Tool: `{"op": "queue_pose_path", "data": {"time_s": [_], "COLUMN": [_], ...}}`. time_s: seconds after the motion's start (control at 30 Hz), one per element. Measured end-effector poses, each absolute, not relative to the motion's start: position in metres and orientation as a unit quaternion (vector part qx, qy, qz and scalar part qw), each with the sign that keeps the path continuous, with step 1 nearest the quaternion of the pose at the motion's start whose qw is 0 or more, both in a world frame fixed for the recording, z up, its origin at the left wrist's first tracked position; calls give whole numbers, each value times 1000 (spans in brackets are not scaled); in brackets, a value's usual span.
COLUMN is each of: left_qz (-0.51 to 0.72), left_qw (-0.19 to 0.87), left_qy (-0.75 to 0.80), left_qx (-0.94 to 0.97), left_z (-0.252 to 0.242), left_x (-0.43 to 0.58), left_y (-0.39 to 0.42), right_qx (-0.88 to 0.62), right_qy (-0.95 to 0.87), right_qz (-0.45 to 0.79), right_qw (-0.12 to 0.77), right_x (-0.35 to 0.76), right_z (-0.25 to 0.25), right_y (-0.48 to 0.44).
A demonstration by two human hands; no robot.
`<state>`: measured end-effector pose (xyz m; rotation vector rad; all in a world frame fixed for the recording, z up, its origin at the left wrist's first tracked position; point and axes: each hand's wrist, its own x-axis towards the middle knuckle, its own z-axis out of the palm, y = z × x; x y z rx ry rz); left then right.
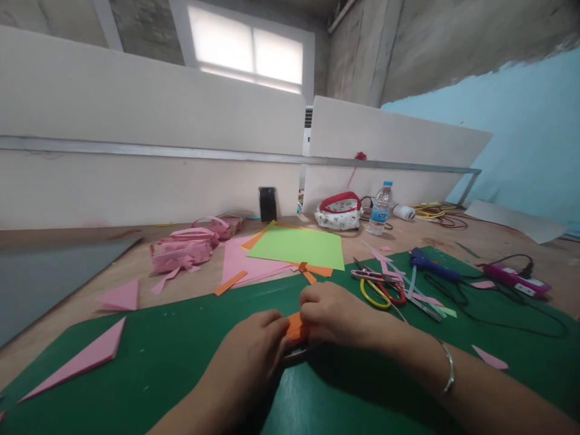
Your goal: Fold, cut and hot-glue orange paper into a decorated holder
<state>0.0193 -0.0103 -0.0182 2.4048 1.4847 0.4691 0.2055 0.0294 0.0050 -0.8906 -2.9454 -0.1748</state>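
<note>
Between my two hands is a small folded piece of orange paper [296, 328], just above the green cutting mat. My left hand [256, 341] is closed on its left end, the thumb and fingers pinching it. My right hand [328, 311] grips the right end with curled fingers. Below the paper shows a thin, pale edge of something I cannot make out. Much of the paper is hidden by my fingers. Just beyond, orange strips [307, 273] lie by a lime-green sheet [299, 244], which rests on pink sheets [233, 254].
Scissors [375, 294], paper scraps and a blue glue gun [432, 266] lie right on the green mat [181, 362]. A purple power strip [516, 279] trails cables. Behind stand a water bottle [379, 210], a pouch [339, 212] and a phone [267, 204]. Folded pink paper [84, 359] lies left.
</note>
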Motion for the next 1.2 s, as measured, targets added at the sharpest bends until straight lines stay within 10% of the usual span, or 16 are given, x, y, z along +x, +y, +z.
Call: {"op": "queue_pose_path", "data": {"time_s": [1.2], "left_qz": [256], "left_qw": [272], "left_qy": [538], "left_qx": [756], "left_z": [-21], "left_x": [-7], "left_y": [2], "right_qx": [-387], "right_qy": [-902], "right_qz": [86], "right_qw": [170], "right_x": [208], "right_z": [-1], "right_y": [31]}}
